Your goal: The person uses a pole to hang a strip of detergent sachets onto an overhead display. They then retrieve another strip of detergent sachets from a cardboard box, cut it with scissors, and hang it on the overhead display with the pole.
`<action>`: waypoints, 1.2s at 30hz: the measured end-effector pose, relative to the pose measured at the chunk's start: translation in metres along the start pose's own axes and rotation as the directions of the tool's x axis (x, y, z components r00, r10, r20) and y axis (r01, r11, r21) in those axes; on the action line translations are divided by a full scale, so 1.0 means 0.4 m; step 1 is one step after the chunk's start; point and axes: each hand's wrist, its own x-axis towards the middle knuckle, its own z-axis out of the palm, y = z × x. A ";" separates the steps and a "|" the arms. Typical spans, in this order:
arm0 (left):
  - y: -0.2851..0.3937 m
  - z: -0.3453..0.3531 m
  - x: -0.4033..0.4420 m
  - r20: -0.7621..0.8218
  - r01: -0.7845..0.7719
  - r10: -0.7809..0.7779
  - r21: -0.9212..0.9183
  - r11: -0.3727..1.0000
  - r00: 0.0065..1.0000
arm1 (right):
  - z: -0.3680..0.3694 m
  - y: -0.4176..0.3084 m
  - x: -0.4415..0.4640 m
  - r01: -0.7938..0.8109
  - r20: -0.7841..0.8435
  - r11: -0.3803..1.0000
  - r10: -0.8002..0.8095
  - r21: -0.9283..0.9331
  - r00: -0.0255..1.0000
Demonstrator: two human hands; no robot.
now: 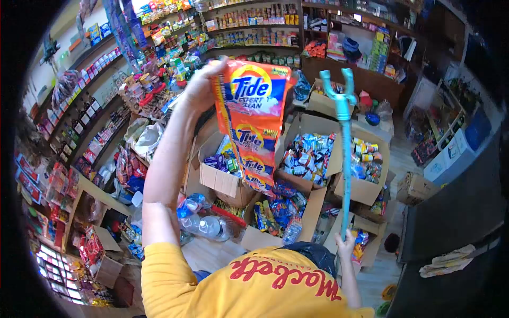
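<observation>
My left hand (204,87) is raised at the upper middle, its fingers closed on the top corner of a strip of orange Tide detergent sachets (249,119). The joined packets hang down over the cardboard boxes, their lower end curling away. Low on the right, my right hand (345,245) is wrapped round the lower part of a long turquoise pole (345,153). The pole stands almost upright, with a forked head at its top. Behind the strip, a carton of purple packets (220,163) is partly covered.
Open cartons of small packets (310,153) and cans (366,153) stand in front of me. Clear plastic bottles (209,227) lie at the left of a box of blue and yellow packs (281,212). Stocked shelves (254,26) line the back and left; a dark panel (450,206) borders the right.
</observation>
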 end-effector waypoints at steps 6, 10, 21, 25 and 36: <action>0.099 0.041 -0.062 0.144 -0.101 0.103 -0.027 0.995 0.984 | -0.025 0.027 -0.003 -0.019 0.151 0.996 0.005 0.091 0.989; 0.157 0.061 -0.077 0.243 -0.126 0.141 -0.074 0.989 0.960 | -0.011 0.009 0.032 -0.047 0.286 0.985 -0.002 0.165 0.958; 0.303 0.214 -0.121 0.219 -0.396 0.401 -0.068 0.916 0.890 | 0.007 -0.084 0.147 0.138 0.407 0.978 -0.190 0.154 0.893; 0.354 0.241 -0.105 0.234 -0.308 0.323 -0.096 0.946 0.917 | 0.027 -0.124 0.145 0.172 0.413 0.970 -0.230 0.173 0.881; 0.259 0.271 -0.056 0.171 -0.121 0.211 -0.427 0.896 0.962 | 0.205 -0.224 0.172 0.127 0.466 0.943 -0.266 0.308 0.844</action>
